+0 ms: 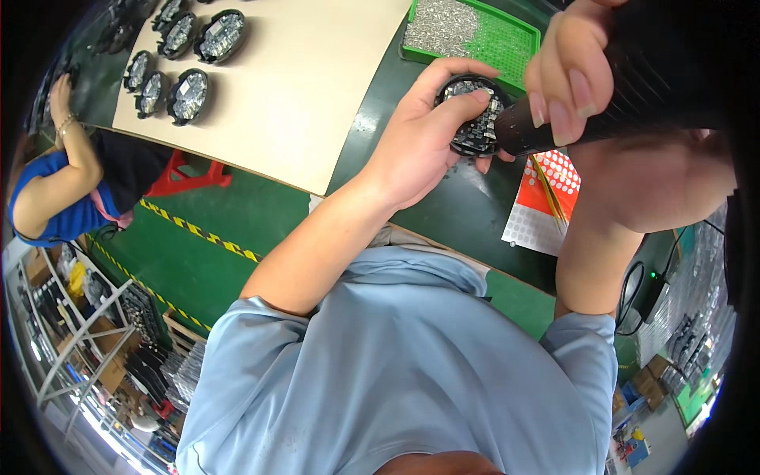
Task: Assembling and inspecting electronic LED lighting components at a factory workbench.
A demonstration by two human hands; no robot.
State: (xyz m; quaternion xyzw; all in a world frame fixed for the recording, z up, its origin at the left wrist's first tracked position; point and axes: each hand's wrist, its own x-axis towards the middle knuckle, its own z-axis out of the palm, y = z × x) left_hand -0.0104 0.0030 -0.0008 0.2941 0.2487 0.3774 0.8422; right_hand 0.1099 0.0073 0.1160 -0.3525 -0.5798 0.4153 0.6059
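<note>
Circuitry shows inside the round black housing, which sits cupped in the left hand, fingers curled over its far rim, held above the dark green counter. The right hand is wrapped tight around a thick black powered driver, whose long axis runs from the right down and leftward, its dark nose meeting the housing's right edge. So the housing lies just left of the driver tip, the left hand being the nearer one. Beyond them, a green tray of small silvery screws rests on the counter. A red-and-white dotted sheet lies nearer, to the right. Far left, a pale board carries several more round housings, beside another person's arm.
</note>
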